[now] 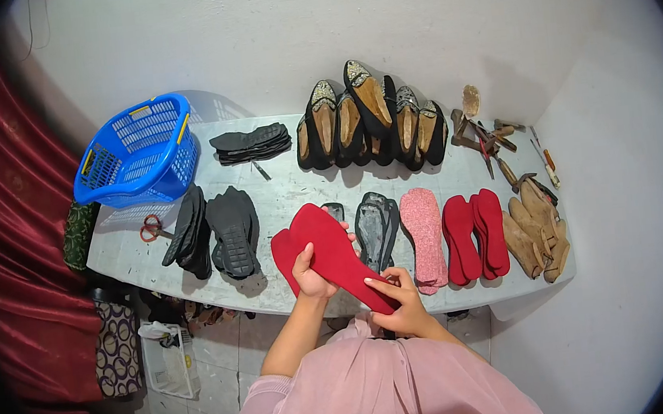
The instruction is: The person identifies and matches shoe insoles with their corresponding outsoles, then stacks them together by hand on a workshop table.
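Red insoles (326, 247) are held up over the table's front edge, tilted, with one overlapping another at the wide end. My left hand (312, 277) grips them near the wide end, thumb on top and fingertips showing at the far side. The narrow end lies in my right hand (401, 302), its thumb and fingers closed round it. Behind them, partly hidden, is a small dark piece (333, 211). Just right of it stand stacked dark grey soles (377, 222), then pink patterned insoles (424, 238) and more red insoles (462, 238).
A blue basket (135, 158) sits back left, near red-handled scissors (152, 228) and black soles (234, 232). More black soles (252, 143) lie at the back. Black shoes (371, 115) lean on the wall. Tools (493, 139) and wooden lasts (537, 227) occupy the right.
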Tool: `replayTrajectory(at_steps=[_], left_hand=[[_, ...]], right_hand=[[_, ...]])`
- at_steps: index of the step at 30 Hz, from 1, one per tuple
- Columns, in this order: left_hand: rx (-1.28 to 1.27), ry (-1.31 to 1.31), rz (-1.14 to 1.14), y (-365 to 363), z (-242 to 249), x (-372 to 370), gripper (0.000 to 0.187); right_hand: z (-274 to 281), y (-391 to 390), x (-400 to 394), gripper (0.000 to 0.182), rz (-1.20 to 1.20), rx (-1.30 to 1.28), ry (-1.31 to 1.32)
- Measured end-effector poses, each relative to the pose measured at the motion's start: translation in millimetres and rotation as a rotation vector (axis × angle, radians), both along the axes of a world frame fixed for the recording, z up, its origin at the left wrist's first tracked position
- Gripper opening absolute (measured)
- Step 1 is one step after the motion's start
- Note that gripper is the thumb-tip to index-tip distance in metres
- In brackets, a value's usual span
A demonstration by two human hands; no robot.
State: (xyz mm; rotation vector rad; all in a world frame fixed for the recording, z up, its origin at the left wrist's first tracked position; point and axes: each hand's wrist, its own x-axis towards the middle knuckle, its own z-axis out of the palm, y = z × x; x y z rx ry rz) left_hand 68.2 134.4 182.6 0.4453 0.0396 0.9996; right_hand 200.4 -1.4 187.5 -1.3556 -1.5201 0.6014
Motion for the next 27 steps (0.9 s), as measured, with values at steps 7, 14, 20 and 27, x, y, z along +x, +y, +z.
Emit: replayTrajectory(at_steps=[7,14,20,27], left_hand=[[0.001,0.07,0.042,1,0,-10,0.065],[-0.055,0.191,0.043,-1,1,-18,0.05],[0.001,0.225,0.08,3,-1,-26,0.045],[-0.025,0.135,0.038,-8,10,-20,0.045]], right_hand=[[-13,7,-2,0.062,0.033,-0.03,0.04],[-16,7,-3,0.063,0.053,-0.052,0.05],[-3,12,-6,0.059,0.143,-0.164,0.147],[-5,25,-7,0.055,0.146,-0.35,0.647]])
